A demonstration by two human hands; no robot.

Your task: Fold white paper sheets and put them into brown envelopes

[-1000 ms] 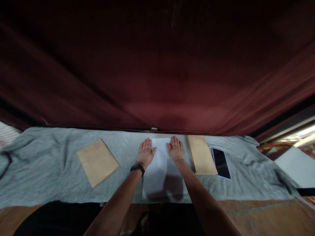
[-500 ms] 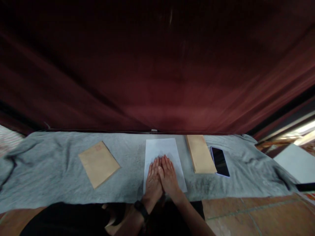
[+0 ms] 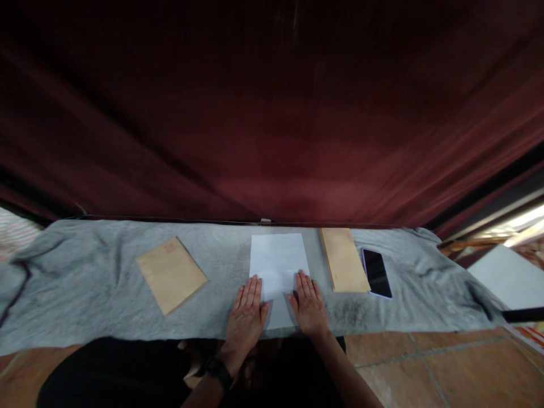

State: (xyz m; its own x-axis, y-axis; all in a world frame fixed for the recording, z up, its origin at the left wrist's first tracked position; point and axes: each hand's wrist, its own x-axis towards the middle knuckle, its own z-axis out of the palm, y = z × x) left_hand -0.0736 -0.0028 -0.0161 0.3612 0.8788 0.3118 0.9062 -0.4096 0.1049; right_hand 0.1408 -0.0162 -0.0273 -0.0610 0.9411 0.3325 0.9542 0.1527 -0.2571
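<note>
A white sheet of paper (image 3: 278, 255) lies flat on the grey cloth, with a faint crease running across its middle. My left hand (image 3: 246, 316) rests flat over the sheet's left edge, fingers pointing forward and thumb out to the side. Over the right edge, my right hand (image 3: 310, 306) lies palm down in the same way, its thumb toward the middle. Bare paper shows between the two hands. Neither hand grips anything.
A brown envelope (image 3: 172, 276) lies askew on the left. Right of the paper sits a stack of brown envelopes (image 3: 346, 260), its corner against a dark-screened phone (image 3: 377, 273). The grey cloth (image 3: 106, 306) runs along a dark red curtain (image 3: 272, 141).
My hands, which lay side by side at the paper's middle, have slid apart to its left and right edges. The view has shifted slightly.
</note>
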